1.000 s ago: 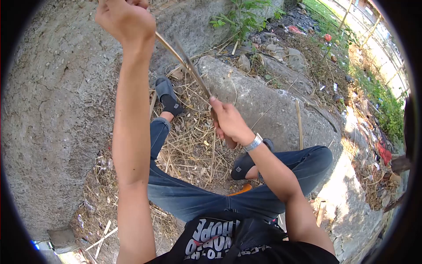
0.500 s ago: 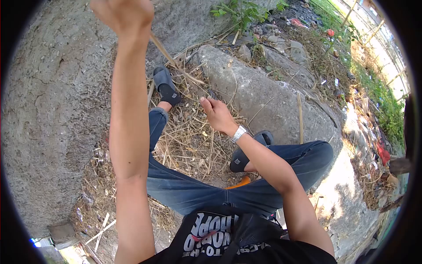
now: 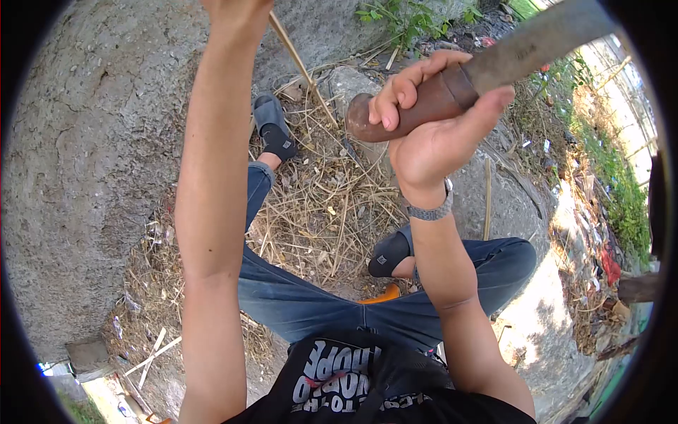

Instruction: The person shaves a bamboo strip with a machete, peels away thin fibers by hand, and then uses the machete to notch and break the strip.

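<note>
My right hand [image 3: 431, 124] is raised, its fingers wrapped around the brown wooden handle [image 3: 417, 109] of a machete. The broad grey blade [image 3: 537, 49] points to the upper right and leaves the sharp part of the view at the edge. My left arm stretches up to the top edge, where my left hand [image 3: 240, 8] is mostly cut off. A long thin bamboo stick [image 3: 300, 63] runs down from beside that hand towards the straw-covered ground, and its upper end is out of view.
Rough rock [image 3: 92, 177] rises at the left. A large grey stone [image 3: 459, 205] lies at the right, behind my bent knee. Dry stalks [image 3: 318, 212] cover the ground between my sandalled feet. An orange curved object [image 3: 381, 294] shows by my legs. Green plants [image 3: 402, 25] grow at the top.
My right hand has come up and turned, bringing the machete into view; the blade was not visible before. My left hand and the stick have shifted slightly up and right.
</note>
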A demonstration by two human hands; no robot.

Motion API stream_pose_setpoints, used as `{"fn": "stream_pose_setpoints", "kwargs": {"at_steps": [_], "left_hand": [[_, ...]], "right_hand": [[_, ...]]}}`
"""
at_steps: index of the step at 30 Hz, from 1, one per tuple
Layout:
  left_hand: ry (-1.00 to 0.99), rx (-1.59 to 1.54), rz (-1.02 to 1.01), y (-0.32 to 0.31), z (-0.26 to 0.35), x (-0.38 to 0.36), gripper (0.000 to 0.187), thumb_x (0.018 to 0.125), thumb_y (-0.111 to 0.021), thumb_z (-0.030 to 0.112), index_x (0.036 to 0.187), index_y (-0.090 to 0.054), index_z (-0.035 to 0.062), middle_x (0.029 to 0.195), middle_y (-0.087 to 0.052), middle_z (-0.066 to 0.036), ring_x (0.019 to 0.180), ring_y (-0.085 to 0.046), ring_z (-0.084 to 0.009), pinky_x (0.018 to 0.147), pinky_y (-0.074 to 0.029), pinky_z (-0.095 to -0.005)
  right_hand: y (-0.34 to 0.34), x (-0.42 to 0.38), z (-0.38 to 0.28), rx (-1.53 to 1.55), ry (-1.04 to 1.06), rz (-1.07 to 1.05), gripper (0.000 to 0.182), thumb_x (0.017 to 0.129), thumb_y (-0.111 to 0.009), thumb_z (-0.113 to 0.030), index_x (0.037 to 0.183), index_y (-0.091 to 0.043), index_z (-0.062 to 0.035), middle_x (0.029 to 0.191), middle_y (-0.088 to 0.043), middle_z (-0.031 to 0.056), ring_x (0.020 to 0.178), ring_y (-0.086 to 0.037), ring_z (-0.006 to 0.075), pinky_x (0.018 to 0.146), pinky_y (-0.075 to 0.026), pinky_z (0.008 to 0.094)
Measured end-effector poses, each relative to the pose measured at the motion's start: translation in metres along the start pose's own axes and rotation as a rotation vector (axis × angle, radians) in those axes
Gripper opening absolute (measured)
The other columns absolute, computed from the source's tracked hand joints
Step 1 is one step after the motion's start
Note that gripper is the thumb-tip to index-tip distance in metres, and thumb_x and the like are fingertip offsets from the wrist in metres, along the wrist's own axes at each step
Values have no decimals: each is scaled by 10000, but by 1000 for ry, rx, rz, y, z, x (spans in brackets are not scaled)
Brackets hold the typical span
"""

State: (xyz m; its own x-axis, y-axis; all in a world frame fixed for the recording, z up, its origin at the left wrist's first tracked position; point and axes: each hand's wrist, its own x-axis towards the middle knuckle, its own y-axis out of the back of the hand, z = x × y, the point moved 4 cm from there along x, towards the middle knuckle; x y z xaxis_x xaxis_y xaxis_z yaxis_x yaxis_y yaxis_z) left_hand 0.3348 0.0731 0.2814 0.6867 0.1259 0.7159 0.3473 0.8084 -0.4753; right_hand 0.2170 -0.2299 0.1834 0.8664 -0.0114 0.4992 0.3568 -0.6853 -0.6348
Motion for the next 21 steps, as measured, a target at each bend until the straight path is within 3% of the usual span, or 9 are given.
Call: {"fn": "stream_pose_setpoints", "kwargs": {"at_steps": [1, 2, 3, 4, 6, 8, 10, 14, 21], "left_hand": [[-6, 3, 10, -31, 3, -9, 577, 1053, -466, 665, 735, -341, 200, 594, -235, 68, 484, -237, -77, 456, -213, -289], [-217, 389, 157, -63, 9, -20, 588, 1049, -463, 674, 723, -339, 201, 589, -244, 67, 481, -251, -76, 454, -218, -290], [-427, 775, 304, -96, 16, -30, 599, 1046, -461, 683, 711, -337, 202, 585, -252, 66, 478, -265, -74, 452, -224, -290], [-437, 775, 310, -112, 15, -28, 599, 1046, -461, 683, 711, -337, 202, 585, -252, 66, 478, -265, -74, 452, -224, -290], [-427, 747, 280, -140, 9, -23, 618, 1053, -447, 677, 680, -324, 201, 574, -271, 59, 481, -298, -73, 452, -230, -293], [-470, 733, 260, -157, -5, -12, 673, 1066, -423, 665, 640, -338, 152, 560, -319, 35, 492, -314, -93, 463, -239, -333], [-687, 1042, 268, -183, -11, 4, 716, 1077, -402, 652, 633, -376, 91, 550, -339, 10, 505, -310, -117, 480, -248, -378], [-659, 1124, 292, -156, -22, -1, 710, 1097, -423, 586, 617, -392, 64, 536, -337, 3, 530, -317, -119, 494, -244, -407], [-456, 926, 338, -136, -47, -15, 671, 1081, -457, 614, 607, -329, 156, 560, -340, 55, 524, -302, -69, 478, -206, -333]], "right_hand": [[3, -8, 15, 34, 114, 38, 797, 980, -334, -828, 1019, -493, -47, 673, -524, 68, 499, -525, 157, 491, -479, 343], [12, -20, 32, 68, 229, 77, 798, 977, -352, -826, 1034, -488, -42, 672, -532, 71, 491, -521, 156, 482, -473, 339], [29, -40, 67, -88, 107, 62, 755, 996, -378, -788, 1010, -488, -41, 661, -530, 70, 477, -517, 156, 467, -468, 338], [48, -60, 100, -246, -8, 43, 715, 1015, -404, -750, 985, -488, -40, 649, -529, 68, 464, -513, 155, 452, -463, 337], [102, -93, 165, -692, -921, -112, 646, 1059, -395, -676, 910, -489, -55, 647, -499, 56, 442, -472, 168, 454, -461, 350], [122, -117, 180, -516, -1140, 109, 614, 1072, -419, -632, 855, -482, -61, 623, -492, 34, 422, -465, 157, 445, -464, 359], [150, -139, 188, -551, -1199, 174, 611, 1073, -408, -632, 864, -487, -64, 623, -493, 34, 423, -465, 159, 437, -456, 361], [167, -153, 178, -390, -1271, 323, 618, 1071, -396, -645, 857, -489, -73, 623, -493, 34, 425, -465, 154, 430, -448, 365], [129, -114, 135, -408, -833, 152, 619, 1091, -371, -619, 863, -513, -62, 616, -491, 32, 416, -471, 136, 405, -427, 305]]}}
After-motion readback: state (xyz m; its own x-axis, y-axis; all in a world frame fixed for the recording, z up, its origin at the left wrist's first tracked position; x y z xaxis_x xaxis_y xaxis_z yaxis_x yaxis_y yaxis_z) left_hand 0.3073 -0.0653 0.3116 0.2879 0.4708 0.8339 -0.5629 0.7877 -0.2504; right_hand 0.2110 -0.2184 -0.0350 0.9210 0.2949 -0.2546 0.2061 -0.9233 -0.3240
